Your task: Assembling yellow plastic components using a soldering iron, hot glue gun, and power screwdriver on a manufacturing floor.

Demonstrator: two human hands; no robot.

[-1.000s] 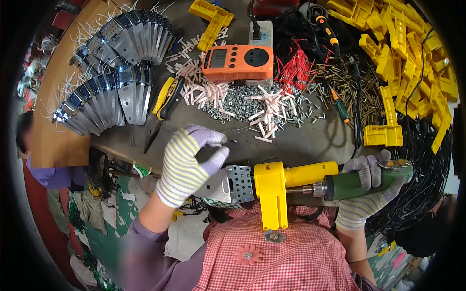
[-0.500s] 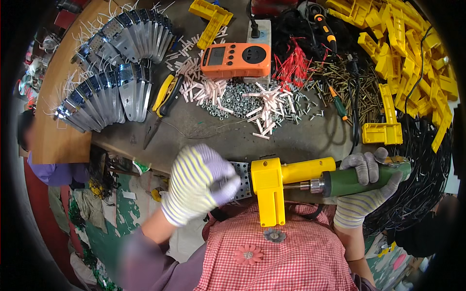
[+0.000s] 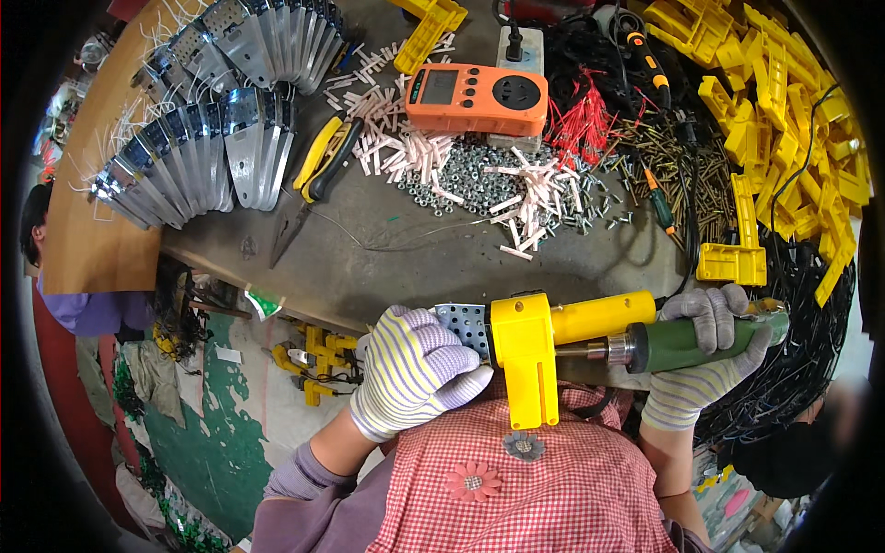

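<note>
My left hand point(image 3: 415, 373), in a striped glove, is closed around a perforated metal plate point(image 3: 464, 330) that projects from a yellow plastic housing point(image 3: 524, 369). The housing has a yellow tubular handle point(image 3: 604, 318) running right, and it hangs in front of my checked apron. In my right hand point(image 3: 693, 392), also gloved, is a green electric screwdriver point(image 3: 673, 346), lying level with its bit pointing left. The bit reaches the right side of the housing, just below the handle; whether its tip sits on a screw is hidden.
An orange meter point(image 3: 477, 100) lies behind hex nuts point(image 3: 452, 175) and pale sleeves point(image 3: 535, 203). Yellow-and-black pliers point(image 3: 323, 161) and fanned metal blades point(image 3: 253, 157) are left. Long screws point(image 3: 705, 175), a small screwdriver point(image 3: 660, 203) and piled yellow housings point(image 3: 774, 101) are right.
My left hand has moved right and down, its fingers now closed on the metal plate by the housing. The right hand and electric screwdriver hold nearly the same pose. The whole view has shifted slightly.
</note>
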